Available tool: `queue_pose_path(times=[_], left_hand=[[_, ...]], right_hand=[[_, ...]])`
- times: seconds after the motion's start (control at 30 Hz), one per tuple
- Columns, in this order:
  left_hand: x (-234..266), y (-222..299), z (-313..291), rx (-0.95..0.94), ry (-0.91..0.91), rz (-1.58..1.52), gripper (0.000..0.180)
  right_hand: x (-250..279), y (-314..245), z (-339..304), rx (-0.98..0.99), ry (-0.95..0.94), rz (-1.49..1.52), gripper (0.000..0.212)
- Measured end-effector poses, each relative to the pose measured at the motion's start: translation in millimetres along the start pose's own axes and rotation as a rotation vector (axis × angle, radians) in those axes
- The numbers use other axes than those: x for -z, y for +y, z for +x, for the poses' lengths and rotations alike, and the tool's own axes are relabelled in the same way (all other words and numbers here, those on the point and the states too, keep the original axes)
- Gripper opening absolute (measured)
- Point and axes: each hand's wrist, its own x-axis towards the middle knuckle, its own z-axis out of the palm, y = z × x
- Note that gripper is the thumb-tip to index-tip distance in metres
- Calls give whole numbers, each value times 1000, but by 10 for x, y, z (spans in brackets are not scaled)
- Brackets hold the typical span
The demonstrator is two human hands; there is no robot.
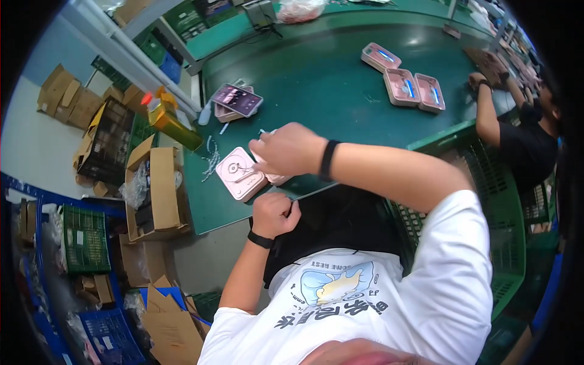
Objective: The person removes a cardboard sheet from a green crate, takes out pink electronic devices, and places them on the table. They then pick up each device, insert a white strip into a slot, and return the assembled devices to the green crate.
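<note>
Two pink cases [246, 190] lay by the near edge of the green table [316, 91].
The left hand [272, 215] made a fist at that edge; whether the right hand [289, 152], over one case, pinched it, I couldn't tell. Tabletop stretched away toward three farther pink boxes [397, 91]; cardboard cartons [164, 190] crowded the room's left.

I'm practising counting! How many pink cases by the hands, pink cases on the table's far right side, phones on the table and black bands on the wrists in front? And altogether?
Near pink cases: 2, one partly hidden by the right hand
Far-right pink cases: 3
Phone: 1
Black wristbands: 2
Total: 8
</note>
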Motion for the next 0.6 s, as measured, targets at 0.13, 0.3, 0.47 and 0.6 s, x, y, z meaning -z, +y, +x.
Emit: queue_pose_path(times=[0.13,0.3,0.47,0.6], left_hand=[[-24,-95,-101,24,-4,118,41],[44,-71,-63,82,-87,156,46],[-268,-35,244,52,-106,24,48],[-423,26,341,17,-141,22,49]], right_hand=[[1175,251,-1001,-150,122,-135,24],[2068,389,-3136,-880,62,47,37],[1408,-480,-5110,-1362,-1,236,31],[783,-1062,-5642,-1479,-32,313,23]])
